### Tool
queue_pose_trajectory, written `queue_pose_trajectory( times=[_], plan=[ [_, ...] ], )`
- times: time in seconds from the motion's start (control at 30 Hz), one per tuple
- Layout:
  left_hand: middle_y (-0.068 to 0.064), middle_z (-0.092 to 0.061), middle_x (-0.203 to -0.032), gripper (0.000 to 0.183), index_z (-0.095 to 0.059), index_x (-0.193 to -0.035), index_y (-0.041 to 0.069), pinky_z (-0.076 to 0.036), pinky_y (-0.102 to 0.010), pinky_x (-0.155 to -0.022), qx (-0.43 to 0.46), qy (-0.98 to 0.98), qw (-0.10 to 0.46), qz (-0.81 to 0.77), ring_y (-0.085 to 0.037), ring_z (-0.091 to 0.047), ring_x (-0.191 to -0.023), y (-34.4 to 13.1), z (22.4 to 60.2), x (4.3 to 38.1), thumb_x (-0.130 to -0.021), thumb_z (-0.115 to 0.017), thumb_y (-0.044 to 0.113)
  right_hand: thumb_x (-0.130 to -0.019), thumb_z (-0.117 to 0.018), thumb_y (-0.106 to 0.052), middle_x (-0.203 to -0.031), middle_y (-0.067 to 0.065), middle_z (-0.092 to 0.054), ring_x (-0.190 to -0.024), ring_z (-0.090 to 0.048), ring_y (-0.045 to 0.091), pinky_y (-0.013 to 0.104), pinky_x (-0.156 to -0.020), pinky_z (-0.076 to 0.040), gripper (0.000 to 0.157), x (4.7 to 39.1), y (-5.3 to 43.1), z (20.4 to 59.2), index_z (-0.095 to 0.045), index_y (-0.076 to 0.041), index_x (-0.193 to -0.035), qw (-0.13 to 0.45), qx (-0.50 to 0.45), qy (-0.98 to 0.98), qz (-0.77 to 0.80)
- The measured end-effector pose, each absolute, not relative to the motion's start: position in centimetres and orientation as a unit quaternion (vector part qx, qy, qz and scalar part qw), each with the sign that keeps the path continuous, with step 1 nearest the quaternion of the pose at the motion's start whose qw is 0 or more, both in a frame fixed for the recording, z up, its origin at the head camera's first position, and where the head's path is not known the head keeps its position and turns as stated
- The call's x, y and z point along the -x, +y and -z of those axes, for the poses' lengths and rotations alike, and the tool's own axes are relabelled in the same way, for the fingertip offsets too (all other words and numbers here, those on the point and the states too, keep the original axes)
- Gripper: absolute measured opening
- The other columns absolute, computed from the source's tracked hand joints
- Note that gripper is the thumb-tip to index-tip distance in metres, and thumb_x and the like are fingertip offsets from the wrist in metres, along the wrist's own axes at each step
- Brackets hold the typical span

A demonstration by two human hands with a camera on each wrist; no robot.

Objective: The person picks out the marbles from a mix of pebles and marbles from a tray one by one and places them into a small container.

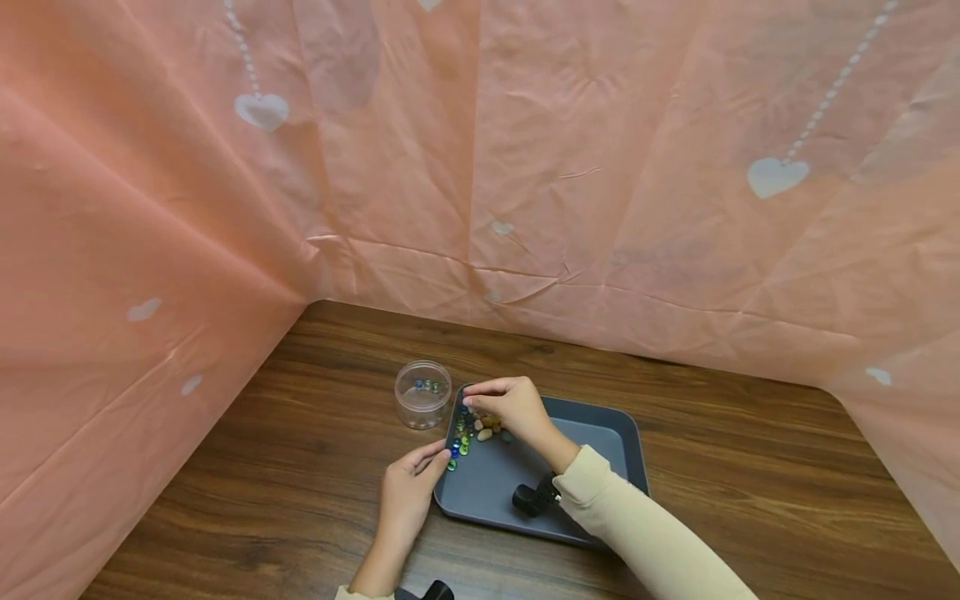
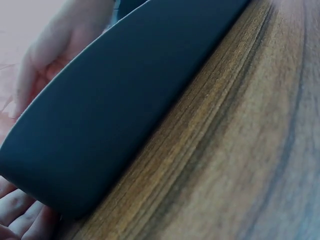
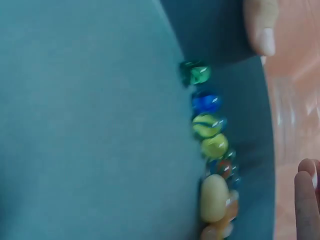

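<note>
My left hand grips the left rim of a grey tray, its thumb over the edge. In the left wrist view, left fingers lie against the tray's outer wall. Above the far left corner, my right hand brings thumb and forefinger together, and a bit of blue, seemingly a glass marble, shows at the fingertips. Green, blue and yellow marbles line the tray's left side. Smooth pebbles lie beside them, partly under the right hand.
A clear round plastic jar holding a few marbles stands just left of the tray on the wooden table. Peach cloth with white hearts hangs behind and on the left. Black wrist devices sit near both wrists.
</note>
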State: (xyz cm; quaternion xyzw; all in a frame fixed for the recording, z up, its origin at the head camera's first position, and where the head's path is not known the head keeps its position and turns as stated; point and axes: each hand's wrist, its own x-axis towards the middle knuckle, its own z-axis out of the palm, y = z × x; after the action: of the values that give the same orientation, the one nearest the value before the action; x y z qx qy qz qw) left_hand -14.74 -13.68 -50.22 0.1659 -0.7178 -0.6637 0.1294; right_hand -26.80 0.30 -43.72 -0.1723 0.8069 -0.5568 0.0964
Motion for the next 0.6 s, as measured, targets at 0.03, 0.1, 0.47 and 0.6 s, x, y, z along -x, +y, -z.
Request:
queue_pose_trajectory(
  times=[0.03,0.1,0.47,0.6],
  plan=[
    [-0.017,-0.076,-0.106,0.027,-0.074,-0.112,-0.001,-0.055,-0.016,-0.077,-0.165,-0.718,0.129,0.664,-0.02,-0.072,-0.098,-13.7,50.2,14.7,-0.091,-0.072,0.018,-0.084,-0.079,-0.013,-0.095,0.012,-0.078,-0.071,-0.066,0.003,0.02,-0.059,-0.05,0.015,26.8,0.5,44.0,-0.08,-0.004,-0.096,0.098,0.168,0.808,0.557],
    [-0.017,-0.076,-0.106,0.029,-0.073,-0.113,-0.001,-0.055,-0.016,-0.076,-0.162,-0.717,0.13,0.665,-0.02,-0.072,-0.099,-13.6,50.1,14.6,-0.092,-0.072,0.018,-0.084,-0.078,-0.011,-0.096,0.014,-0.078,-0.069,-0.065,0.004,0.02,-0.055,-0.048,0.016,26.9,0.9,44.4,-0.079,-0.002,-0.097,0.101,0.162,0.806,0.56],
    [-0.017,-0.076,-0.106,0.028,-0.074,-0.112,-0.001,-0.055,-0.016,-0.077,-0.165,-0.72,0.127,0.662,-0.019,-0.072,-0.098,-13.7,50.2,14.7,-0.091,-0.072,0.018,-0.083,-0.078,-0.01,-0.091,0.015,-0.078,-0.066,-0.064,0.006,0.022,-0.057,-0.049,0.017,26.8,2.0,46.1,-0.079,0.0,-0.098,0.128,0.164,0.81,0.549],
    [-0.017,-0.075,-0.107,0.03,-0.073,-0.113,-0.001,-0.052,-0.012,-0.075,-0.162,-0.717,0.129,0.665,-0.019,-0.072,-0.099,-13.7,50.1,14.6,-0.091,-0.073,0.019,-0.082,-0.079,-0.008,-0.096,0.016,-0.077,-0.073,-0.065,0.004,0.02,-0.061,-0.052,0.016,26.5,2.1,46.3,-0.078,0.001,-0.096,0.16,0.194,0.805,0.537]
  ],
)
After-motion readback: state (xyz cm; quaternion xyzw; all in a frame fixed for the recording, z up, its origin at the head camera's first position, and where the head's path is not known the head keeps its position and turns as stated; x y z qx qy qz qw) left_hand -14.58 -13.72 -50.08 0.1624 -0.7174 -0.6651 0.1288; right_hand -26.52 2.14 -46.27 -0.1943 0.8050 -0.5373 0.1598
